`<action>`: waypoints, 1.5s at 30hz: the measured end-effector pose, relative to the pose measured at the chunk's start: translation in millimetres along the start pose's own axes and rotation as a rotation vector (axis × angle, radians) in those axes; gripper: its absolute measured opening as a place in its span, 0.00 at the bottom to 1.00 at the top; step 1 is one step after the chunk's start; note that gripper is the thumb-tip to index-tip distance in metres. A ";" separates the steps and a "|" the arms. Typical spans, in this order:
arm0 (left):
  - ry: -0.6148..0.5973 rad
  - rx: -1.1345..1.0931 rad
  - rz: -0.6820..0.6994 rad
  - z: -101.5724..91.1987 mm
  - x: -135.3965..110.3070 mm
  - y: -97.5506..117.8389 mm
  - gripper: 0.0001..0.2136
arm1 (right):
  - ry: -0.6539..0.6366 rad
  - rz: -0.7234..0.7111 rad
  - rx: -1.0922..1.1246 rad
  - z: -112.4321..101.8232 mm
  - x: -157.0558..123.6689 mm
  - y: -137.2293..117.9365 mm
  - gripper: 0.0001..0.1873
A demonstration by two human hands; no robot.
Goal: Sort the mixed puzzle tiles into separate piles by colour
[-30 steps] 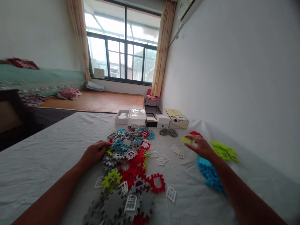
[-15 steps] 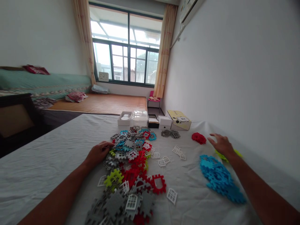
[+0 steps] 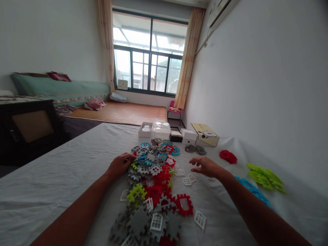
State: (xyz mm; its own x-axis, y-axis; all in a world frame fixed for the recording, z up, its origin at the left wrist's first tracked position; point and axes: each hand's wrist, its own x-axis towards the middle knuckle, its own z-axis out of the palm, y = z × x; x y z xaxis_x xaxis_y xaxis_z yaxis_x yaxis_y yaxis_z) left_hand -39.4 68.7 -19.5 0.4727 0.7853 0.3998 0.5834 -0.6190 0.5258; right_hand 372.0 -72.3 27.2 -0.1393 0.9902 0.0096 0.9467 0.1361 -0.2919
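Note:
A long heap of notched plastic building plates (image 3: 159, 188) in grey, red, blue and lime runs down the cloth, mixed with white window-shaped inserts. At the heap's left edge is my left hand (image 3: 120, 166), its fingers loosely bent and apart, tips at the grey and blue pieces. My right hand (image 3: 206, 166) hovers right of the heap, open with nothing in it. Below its fingers lie loose white window pieces (image 3: 189, 180). Separate piles of red plates (image 3: 228, 156), lime plates (image 3: 266, 178) and blue plates (image 3: 252, 192) lie to the right, the blue one partly behind my forearm.
Along the far edge of the cloth-covered table (image 3: 102, 136) stand small boxes, a clear plastic container (image 3: 161, 130) and a yellow carton (image 3: 205, 134). Dark grey plates (image 3: 196, 149) lie in front of them. A wall (image 3: 269, 85) rises on the right.
My right hand has moved left from beside the red and lime piles to near the heap. My left hand stays at the heap's edge. The view has shifted a little.

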 end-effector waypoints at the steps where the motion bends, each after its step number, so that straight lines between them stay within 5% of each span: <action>1: -0.001 -0.005 -0.001 0.3 0.2 -0.3 0.15 | -0.028 -0.016 0.035 1.6 6.4 -8.4 0.18; 6: 0.018 -0.003 -0.009 0.3 -1.1 0.9 0.14 | -0.070 -0.070 0.092 17.4 32.0 -37.8 0.13; 11: 0.008 -0.005 -0.001 1.4 -1.0 -0.6 0.14 | -0.023 -0.058 0.142 33.3 33.9 -40.9 0.13; 18: 0.009 -0.013 0.000 2.7 -0.2 -4.7 0.14 | -0.044 0.043 0.361 11.8 15.6 -1.3 0.14; 24: 0.009 0.001 0.010 0.4 -0.6 0.5 0.14 | -0.012 0.117 0.106 -11.4 2.2 28.6 0.13; 31: 0.002 0.017 0.002 -0.3 -1.4 2.1 0.14 | -0.299 -0.074 0.217 3.7 2.8 -0.9 0.19; 41: -0.014 0.006 -0.002 -0.6 -1.1 2.4 0.14 | -0.204 -0.152 0.227 9.9 6.9 -0.6 0.09; 45: -0.024 0.006 -0.002 -0.7 -0.9 0.7 0.14 | -0.108 -0.060 0.137 -0.6 3.2 16.9 0.13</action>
State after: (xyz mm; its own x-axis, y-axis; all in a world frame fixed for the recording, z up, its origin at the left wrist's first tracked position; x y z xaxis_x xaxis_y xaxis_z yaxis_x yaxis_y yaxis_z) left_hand -39.9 67.6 -19.0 0.4875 0.7857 0.3808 0.5878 -0.6178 0.5222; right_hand 387.7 -66.8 22.8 -0.2320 0.9702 -0.0693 0.8882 0.1823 -0.4217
